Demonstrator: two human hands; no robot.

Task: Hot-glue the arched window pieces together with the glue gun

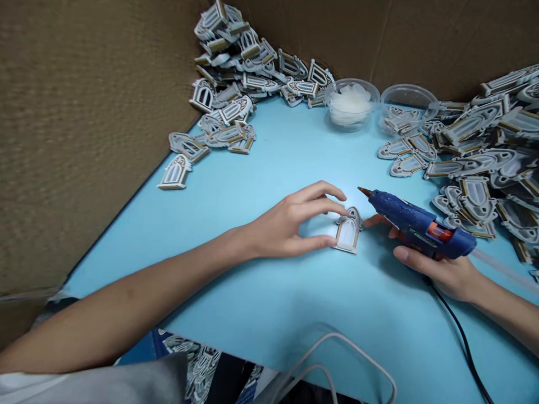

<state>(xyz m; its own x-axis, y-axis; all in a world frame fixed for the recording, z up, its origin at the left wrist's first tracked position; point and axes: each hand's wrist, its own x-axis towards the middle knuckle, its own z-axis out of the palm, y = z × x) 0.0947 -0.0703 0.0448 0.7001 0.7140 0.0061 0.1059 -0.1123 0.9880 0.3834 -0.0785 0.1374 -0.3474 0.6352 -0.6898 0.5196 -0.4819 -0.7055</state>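
"What's closest to the camera?"

"A gray sleeve (105, 381) at the lower left, and a pale cable (337, 359) looping below the near edge of a light blue worktop (269, 297)."

"And the hands?"

"The left hand (290, 219) reaches in from the lower left, open, with its fingers spread and curved. Its fingertips (332, 193) sit just beside a small arched window piece (347, 233), which lies on the worktop near the center of the frame. The hand isn't pinching it. At the right, the right hand (442, 269) wraps around the grip of a blue hot glue gun (421, 224), whose tip points up and left, near the piece. A black cord (463, 336) trails toward the bottom edge."

"What's farther away?"

"Heaps of window pieces (227, 73) fill the upper left, with more heaps (484, 151) at the right. Between them are a clear plastic bowl (351, 104) of white lumps and a second clear bowl (406, 95). A cardboard wall (84, 140) rises at the left and behind."
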